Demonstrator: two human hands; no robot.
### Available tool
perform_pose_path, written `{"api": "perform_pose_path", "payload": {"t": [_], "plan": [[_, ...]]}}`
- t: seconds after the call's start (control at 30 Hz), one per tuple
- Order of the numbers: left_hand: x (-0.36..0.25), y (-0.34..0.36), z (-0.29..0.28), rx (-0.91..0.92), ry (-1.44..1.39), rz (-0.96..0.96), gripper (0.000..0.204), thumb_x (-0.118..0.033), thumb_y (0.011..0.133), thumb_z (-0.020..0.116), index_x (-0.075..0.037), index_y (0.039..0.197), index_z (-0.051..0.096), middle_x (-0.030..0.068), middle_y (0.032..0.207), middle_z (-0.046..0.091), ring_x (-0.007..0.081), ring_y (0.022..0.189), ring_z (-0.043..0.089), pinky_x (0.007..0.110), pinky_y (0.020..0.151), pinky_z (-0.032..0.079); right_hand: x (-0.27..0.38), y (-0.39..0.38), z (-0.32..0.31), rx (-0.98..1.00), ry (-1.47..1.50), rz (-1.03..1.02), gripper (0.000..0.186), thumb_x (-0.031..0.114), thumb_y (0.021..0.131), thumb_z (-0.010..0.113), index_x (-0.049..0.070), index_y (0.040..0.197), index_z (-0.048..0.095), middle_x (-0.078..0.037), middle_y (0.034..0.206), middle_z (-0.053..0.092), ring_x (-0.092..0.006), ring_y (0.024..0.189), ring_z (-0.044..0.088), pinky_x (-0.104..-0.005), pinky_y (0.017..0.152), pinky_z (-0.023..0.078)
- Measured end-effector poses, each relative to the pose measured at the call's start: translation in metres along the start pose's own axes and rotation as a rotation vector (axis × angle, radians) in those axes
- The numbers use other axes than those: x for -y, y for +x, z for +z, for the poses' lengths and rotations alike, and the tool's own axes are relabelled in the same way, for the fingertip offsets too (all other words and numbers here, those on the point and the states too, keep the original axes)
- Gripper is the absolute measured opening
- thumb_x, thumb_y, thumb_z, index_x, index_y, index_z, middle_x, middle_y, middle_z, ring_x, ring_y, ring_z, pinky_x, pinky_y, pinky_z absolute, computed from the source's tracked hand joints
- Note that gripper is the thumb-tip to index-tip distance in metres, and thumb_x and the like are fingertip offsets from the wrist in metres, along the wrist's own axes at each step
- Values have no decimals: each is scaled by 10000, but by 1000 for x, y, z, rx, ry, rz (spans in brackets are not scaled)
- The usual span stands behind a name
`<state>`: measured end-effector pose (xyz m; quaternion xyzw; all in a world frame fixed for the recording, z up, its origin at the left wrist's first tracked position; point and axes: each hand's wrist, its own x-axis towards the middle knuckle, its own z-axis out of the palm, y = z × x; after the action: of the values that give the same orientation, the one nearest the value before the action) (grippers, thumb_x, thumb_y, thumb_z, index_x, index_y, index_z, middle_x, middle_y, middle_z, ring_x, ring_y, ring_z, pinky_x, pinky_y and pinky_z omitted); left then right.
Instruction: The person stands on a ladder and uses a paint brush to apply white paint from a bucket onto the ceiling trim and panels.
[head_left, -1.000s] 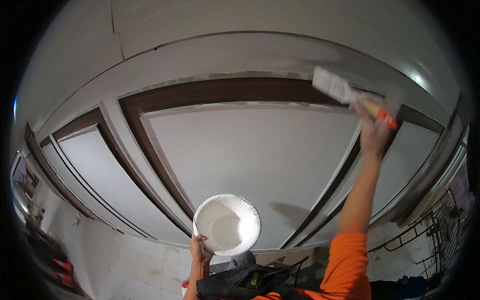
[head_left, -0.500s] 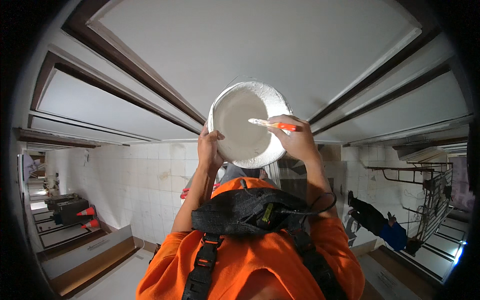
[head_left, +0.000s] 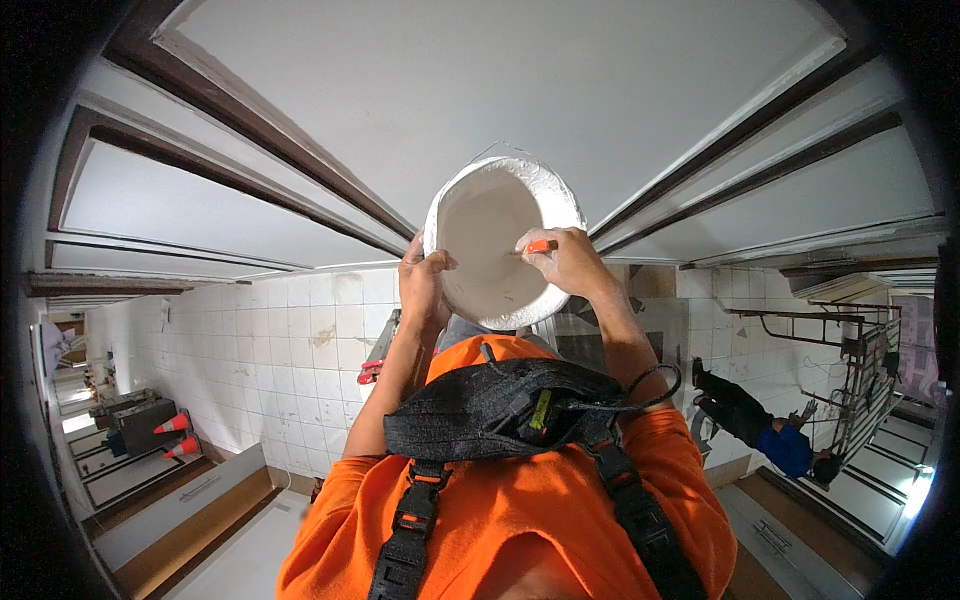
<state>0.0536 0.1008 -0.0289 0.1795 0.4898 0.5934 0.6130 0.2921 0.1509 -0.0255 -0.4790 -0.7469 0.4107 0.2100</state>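
A white bucket [head_left: 568, 205] with a crusted, paint-smeared rim sits in front of my body, and off-white paint or a similar coating shows inside. Its thin wire handle stands up at the far side. My left hand [head_left: 424, 288] is closed on the bucket's left rim, thumb hooked over the inside. In my right hand [head_left: 575, 265] is a paintbrush [head_left: 541, 246], pinched by its orange handle over the right part of the bucket's mouth. Its bristle end points down into the bucket and is mostly hidden behind my fingers.
A white panelled wall [head_left: 500, 85] with dark brown trim rises right before me. Tiled floor [head_left: 300, 325] lies below. At left stand orange traffic cones [head_left: 174, 424]. To the right, a person in blue [head_left: 785, 450] is beside a metal scaffold frame [head_left: 862, 385].
The brush, held level over the bucket before with its white bristles showing, now points down into it. My right hand has moved left and inward. The bucket's mouth looks slightly more tilted.
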Motion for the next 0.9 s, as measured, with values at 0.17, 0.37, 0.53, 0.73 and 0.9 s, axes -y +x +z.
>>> {"api": "perform_pose_path", "payload": {"t": [0.17,0.37,0.53,0.73,0.9], "plan": [[-3,-2,4,6,-21,-2,647,93,741,436,40,1380,529,153,1049,666,235,902,662,370,801,589,-2,-1,6,-58,32,-35,186,154,876,762,88,1050,762,-131,925,763,-255,820,730,-359,758,561],[-13,-16,18,-7,-66,-32,608,106,757,452,24,1348,571,114,1018,662,199,889,632,342,818,552,1,-2,6,-50,25,-56,170,153,875,743,76,1026,759,-118,900,765,-259,820,735,-368,775,562],[4,-4,1,22,-76,-15,617,103,753,442,23,1352,570,119,1021,664,208,902,636,347,821,556,5,-8,-11,-147,212,-17,162,135,884,760,29,1006,751,-108,863,756,-160,775,697,-308,731,551],[3,-7,8,-15,-63,-26,663,77,737,438,5,1392,516,160,1093,645,275,956,663,446,842,600,28,-28,-53,-314,343,-118,185,119,892,801,-2,1013,734,-59,905,752,-95,811,662,-266,727,542],[2,-12,11,-40,-122,-23,681,63,735,454,-3,1411,505,197,1199,642,327,1044,668,493,894,591,39,-40,-67,-449,430,-232,189,116,906,796,2,1040,729,-85,979,755,-120,878,682,-273,759,558]]}}
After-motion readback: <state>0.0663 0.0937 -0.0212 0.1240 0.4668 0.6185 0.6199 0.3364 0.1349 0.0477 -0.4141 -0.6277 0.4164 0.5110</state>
